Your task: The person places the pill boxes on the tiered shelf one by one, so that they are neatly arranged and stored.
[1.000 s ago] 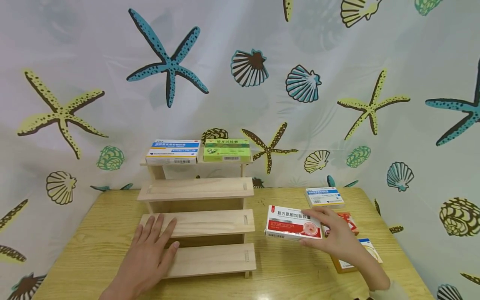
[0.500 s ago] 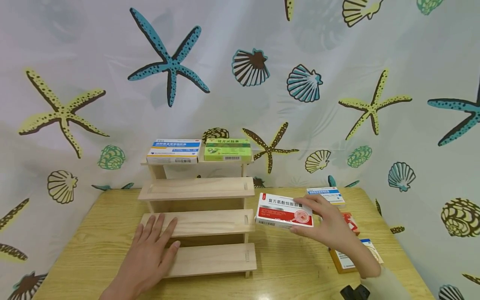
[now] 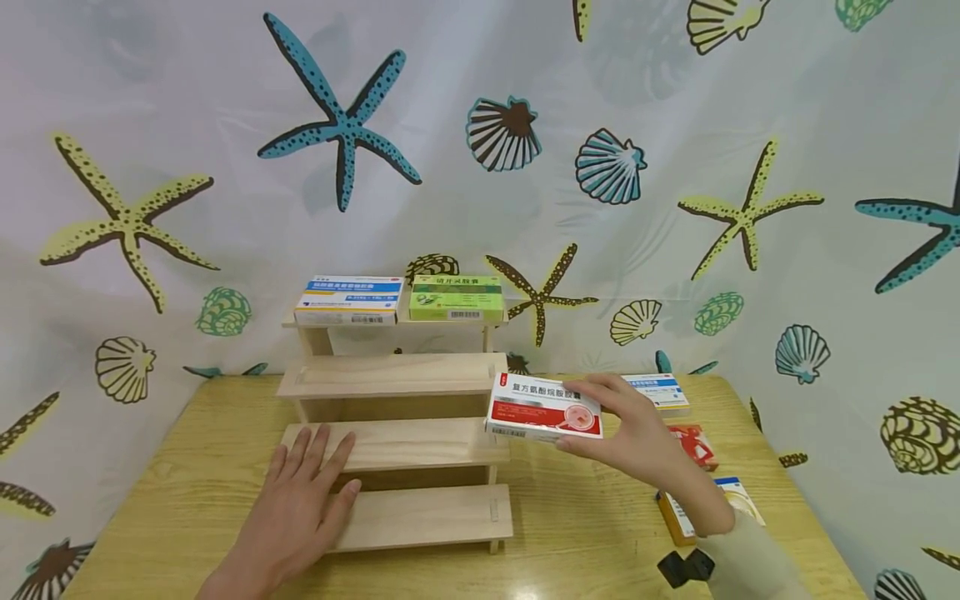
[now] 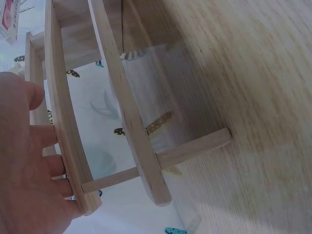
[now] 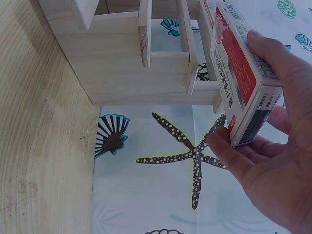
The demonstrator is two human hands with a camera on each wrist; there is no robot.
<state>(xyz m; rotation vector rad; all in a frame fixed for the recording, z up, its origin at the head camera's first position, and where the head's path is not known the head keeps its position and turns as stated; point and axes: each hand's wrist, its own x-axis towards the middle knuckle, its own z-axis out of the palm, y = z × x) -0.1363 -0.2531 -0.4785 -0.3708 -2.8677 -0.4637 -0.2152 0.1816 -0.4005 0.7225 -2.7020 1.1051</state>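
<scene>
A wooden tiered shelf [image 3: 420, 517] stands on the table, stepping up toward the back. My left hand [image 3: 300, 508] rests on its left side with fingers spread over the second tier from the bottom. In the left wrist view the left fingers [image 4: 46, 136] lie along a shelf board. My right hand [image 3: 633, 429] holds a white and red medicine box [image 3: 543, 408] between thumb and fingers, tilted with its printed front up. In the head view the box overlaps the right ends of the middle tiers. A blue-white medicine box [image 3: 348, 300] and a green medicine box [image 3: 456, 298] sit on the top tier.
On the table's right lie another blue-white box [image 3: 656, 390], a red box [image 3: 693, 446] and an orange-white box [image 3: 678, 517], partly behind my right arm. A patterned curtain [image 3: 555, 217] hangs behind the table [image 3: 585, 533].
My right hand has carried the white and red box left and slightly up, from beside the shelf to overlapping its right end. My left hand has stayed in place on the shelf.
</scene>
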